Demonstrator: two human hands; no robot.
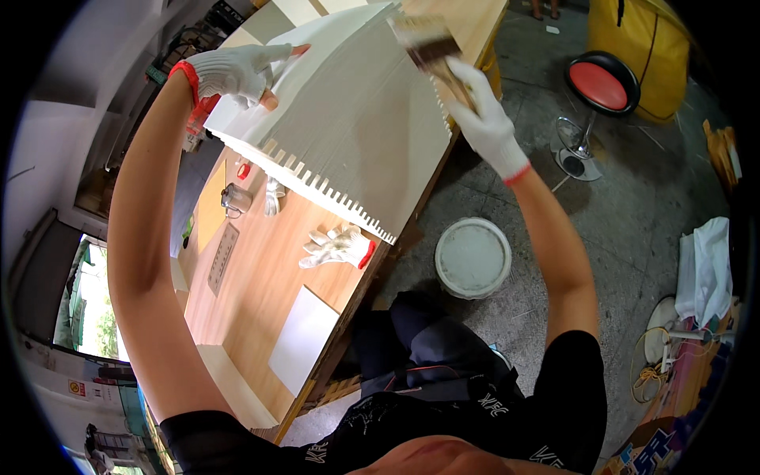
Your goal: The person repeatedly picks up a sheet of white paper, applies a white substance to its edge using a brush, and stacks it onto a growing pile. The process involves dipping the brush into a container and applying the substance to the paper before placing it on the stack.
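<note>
Right hand [487, 123], gloved: fingers closed round a wide brush [434, 52]; I cannot tell whether its bristles touch. Left hand [233, 75], gloved: fingers spread, touching the panels. Grey-white panels [356, 127]: fanned, on my remote desk [273, 261]. Spare glove [339, 247]: beside their notched edge. Bucket [473, 258]: on floor [633, 198].

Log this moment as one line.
left hand: on pale sheets; right hand: holding brush over them; white bucket: on floor
</note>
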